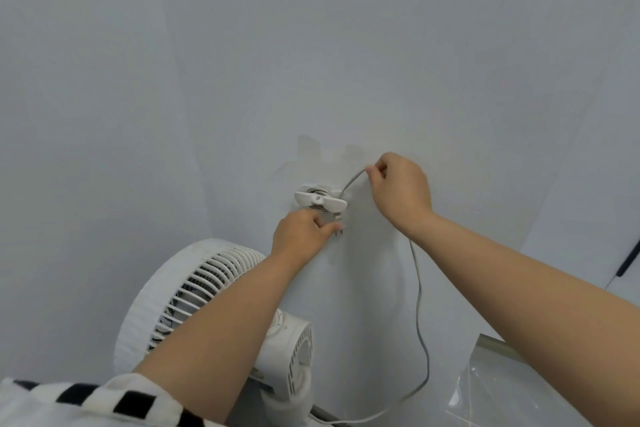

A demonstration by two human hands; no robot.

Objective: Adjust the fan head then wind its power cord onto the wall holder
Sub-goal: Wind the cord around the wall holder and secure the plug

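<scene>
- While the right hand (pixel 398 191) is pinching the power cord (pixel 419 288) between thumb and fingertips, its grip is sitting narrow on the line, up and right of the wall holder (pixel 320 198).
- From that pinch the cord is running down-left into the holder in a near-straight line. Judging by this, it is being held high and snug so the next turn lands on the spool and not in front of it.
- The left hand (pixel 301 230) is working just beneath the holder, fingers curled. Its grip is narrow too, apparently pinching the plug (pixel 338 229), whose prongs are poking out past the fingertips. It is likely anchoring that end so the wound turns are not slipping loose.
- The holder is sitting flat on the wall, with a white crossbar across its front and a few grey turns showing behind the bar.
- Below the right wrist the rest of the cord is hanging slack down the wall and curving off toward the fan's foot. A good length appears left to wind.
- The fan (pixel 194 288) is standing low and left by the wall, its grille tilting upward. The head adjustment looks done.
</scene>
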